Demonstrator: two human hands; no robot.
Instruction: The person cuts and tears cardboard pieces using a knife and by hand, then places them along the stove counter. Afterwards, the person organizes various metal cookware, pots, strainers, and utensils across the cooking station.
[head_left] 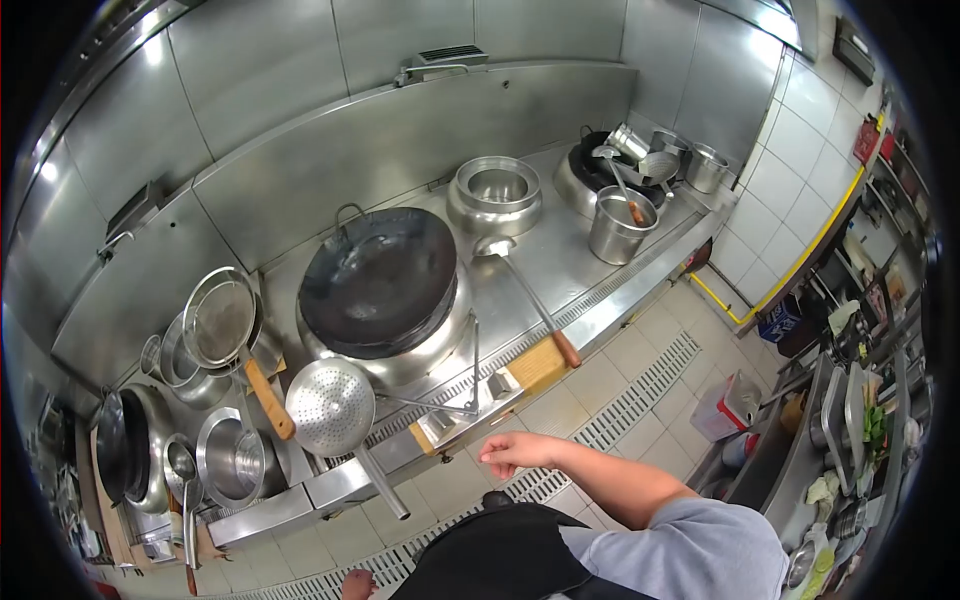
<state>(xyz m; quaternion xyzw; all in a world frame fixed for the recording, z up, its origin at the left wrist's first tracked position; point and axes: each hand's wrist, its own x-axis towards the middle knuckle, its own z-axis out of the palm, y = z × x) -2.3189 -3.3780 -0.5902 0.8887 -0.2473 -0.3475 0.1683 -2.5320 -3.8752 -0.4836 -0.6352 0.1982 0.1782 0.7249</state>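
My right hand [508,453] hangs in front of the stove's front edge with its fingers curled together; whether something small is in it I cannot make out. Near the bottom edge, my left hand [358,583] shows only in part, low beside the black apron [490,560], its fingers unclear. Nearest to the right hand are a wooden board [541,368] and a ladle [525,285] with a wooden handle. A black wok [380,275] sits tilted on the burner. The perforated skimmer [331,408] lies in front of it, its metal handle over the edge.
A mesh strainer [219,318], steel bowls [232,455] and another wok [120,445] stand at the left. Farther right are a steel pot [494,197] and a container [622,228] holding utensils. Shelves and a plastic tub [725,408] are at the right.
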